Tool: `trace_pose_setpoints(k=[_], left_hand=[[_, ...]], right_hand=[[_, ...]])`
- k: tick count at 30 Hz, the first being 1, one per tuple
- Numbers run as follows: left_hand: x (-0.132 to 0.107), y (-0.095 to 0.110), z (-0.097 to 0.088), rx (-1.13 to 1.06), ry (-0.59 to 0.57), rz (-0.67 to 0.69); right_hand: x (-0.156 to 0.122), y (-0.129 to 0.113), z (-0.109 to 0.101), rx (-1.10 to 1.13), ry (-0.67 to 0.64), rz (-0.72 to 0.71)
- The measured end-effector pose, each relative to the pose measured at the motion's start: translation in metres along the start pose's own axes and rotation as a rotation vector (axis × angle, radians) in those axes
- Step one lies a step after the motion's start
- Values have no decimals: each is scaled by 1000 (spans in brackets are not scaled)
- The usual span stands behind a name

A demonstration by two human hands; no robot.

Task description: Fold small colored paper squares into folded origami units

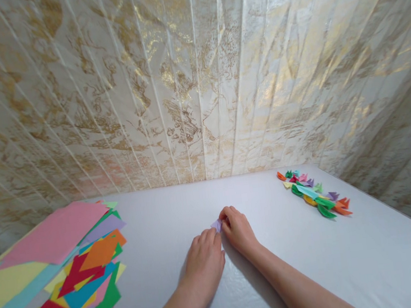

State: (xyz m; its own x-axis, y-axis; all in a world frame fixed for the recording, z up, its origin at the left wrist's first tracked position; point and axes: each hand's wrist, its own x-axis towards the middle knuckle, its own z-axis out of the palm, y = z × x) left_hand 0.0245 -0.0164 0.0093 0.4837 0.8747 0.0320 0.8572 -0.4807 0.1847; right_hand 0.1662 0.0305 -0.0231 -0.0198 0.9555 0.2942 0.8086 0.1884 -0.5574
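Note:
A small piece of lavender paper [217, 225] lies between my two hands at the middle of the white table. My left hand [205, 256] is closed at its lower left end, fingers bent against the paper and the tabletop. From the right, my right hand [238, 228] pinches the paper's other end between thumb and fingertips. Much of the paper is covered by the fingers, so its folds cannot be made out.
Coloured paper sheets and scraps spread over the left side, with a large pink sheet [58, 231] and an orange piece [102, 249]. At the right lie several small folded paper shapes [307, 191]. A gold-patterned curtain [181, 86] hangs behind the white table [167, 209].

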Motion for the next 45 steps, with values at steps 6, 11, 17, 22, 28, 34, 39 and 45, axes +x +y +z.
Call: trace_pose_setpoints(k=[6, 11, 17, 22, 28, 34, 39, 45], left_hand=[[1, -2, 6, 10, 22, 15], [1, -2, 4, -5, 11, 11], [1, -1, 3, -21, -6, -1], [1, -1, 3, -27, 1, 5], [0, -3, 5, -32, 8, 6], [2, -12, 16, -115, 139, 29], [13, -27, 21, -245, 246, 26], [19, -45, 23, -213, 321, -146]], right_hand=[[-2, -2, -2, -19, -12, 4], [-1, 1, -1, 8, -30, 12], [0, 0, -1, -46, -47, 5], [2, -3, 0, -62, -24, 29], [2, 0, 0, -34, -4, 19], [-5, 1, -4, -26, 2, -8], [-7, -6, -8, -152, -78, -53], [-7, -7, -11, -140, -107, -70]])
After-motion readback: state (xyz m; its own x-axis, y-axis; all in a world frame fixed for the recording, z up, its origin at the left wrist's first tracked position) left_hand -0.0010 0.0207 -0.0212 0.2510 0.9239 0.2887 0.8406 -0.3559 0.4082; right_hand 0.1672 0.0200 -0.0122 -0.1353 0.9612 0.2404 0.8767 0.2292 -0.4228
